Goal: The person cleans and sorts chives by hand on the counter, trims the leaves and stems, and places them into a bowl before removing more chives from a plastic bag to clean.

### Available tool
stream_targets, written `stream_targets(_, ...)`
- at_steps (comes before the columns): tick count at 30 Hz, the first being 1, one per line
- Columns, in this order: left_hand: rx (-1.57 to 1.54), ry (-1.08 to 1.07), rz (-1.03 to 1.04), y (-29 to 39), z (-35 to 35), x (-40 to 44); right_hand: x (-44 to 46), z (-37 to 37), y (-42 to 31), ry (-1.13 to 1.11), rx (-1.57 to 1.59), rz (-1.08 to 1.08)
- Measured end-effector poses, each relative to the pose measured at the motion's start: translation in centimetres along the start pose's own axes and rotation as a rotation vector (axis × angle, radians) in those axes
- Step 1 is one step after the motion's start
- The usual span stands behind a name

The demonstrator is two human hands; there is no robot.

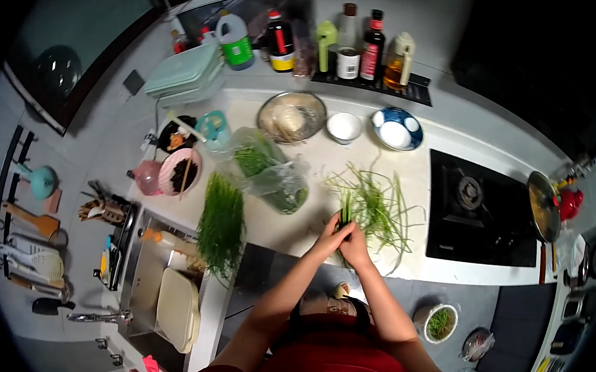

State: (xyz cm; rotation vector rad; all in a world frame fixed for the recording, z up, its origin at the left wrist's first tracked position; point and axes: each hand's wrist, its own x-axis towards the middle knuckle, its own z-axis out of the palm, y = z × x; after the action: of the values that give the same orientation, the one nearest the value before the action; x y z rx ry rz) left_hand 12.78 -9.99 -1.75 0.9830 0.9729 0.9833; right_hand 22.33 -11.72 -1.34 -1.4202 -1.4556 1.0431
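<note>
bunch of green stalks — slender, bright green, gathered lengthwise and gripped in the fingers near the front edge of the pale bench, its upper ends pointing away from that edge. loose stalks — long, thin, some curved, lying crisscrossed in a spread-out heap just right of the bunch.

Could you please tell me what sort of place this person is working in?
It looks like a kitchen, probably a home one: a gas stove is set into the counter, a sink stands at the left, and sauce bottles line a shelf by the wall.
</note>
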Motion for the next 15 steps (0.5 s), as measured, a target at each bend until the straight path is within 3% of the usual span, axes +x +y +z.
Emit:
stream_targets(3, -0.124, 0.282, -0.286, 1.5, -3.9, -1.3, 0.0, 2.6, -2.2, -0.324, -0.029, 0.034)
stream_targets(4, -0.131, 0.197, -0.213, 0.5, -6.3, -1.4, 0.0, 3.7, -2.8, -0.369, 0.03, -0.006)
stream_targets(5, -0.157, 0.271, -0.245, 1.0, -7.8, -2.1, 0.1, 4.7, -3.6, -0.408, 0.009, 0.094)
stream_targets(6, -0.184, 0.343, -0.277, 2.2, -8.7, -2.8, 0.2, 6.4, -2.6, -0.417, 0.15, 0.058)
stream_targets(7, -0.084, 0.48, -0.048, 3.8, -9.4, -2.8, 0.1, 7.7, -3.1, -0.382, 0.238, 0.001)
stream_targets(8, 0.043, 0.612, -0.238, 5.4, -10.7, -4.0, 0.2, 9.0, -3.6, -0.346, 0.326, -0.053)
stream_targets(10, 0.069, 0.597, -0.049, 5.7, -15.5, -4.4, 0.6, 10.6, -5.0, -0.265, 0.246, -0.069)
stream_targets(12, 0.3, 0.65, -0.005, 7.8, -19.4, -5.4, 1.1, 12.1, -5.6, -0.212, 0.198, -0.047)
stream_targets(15, 0.87, 0.856, 0.164, 8.0, -25.4, -5.1, 1.5, 13.9, -4.9, -0.147, 0.195, 0.038)
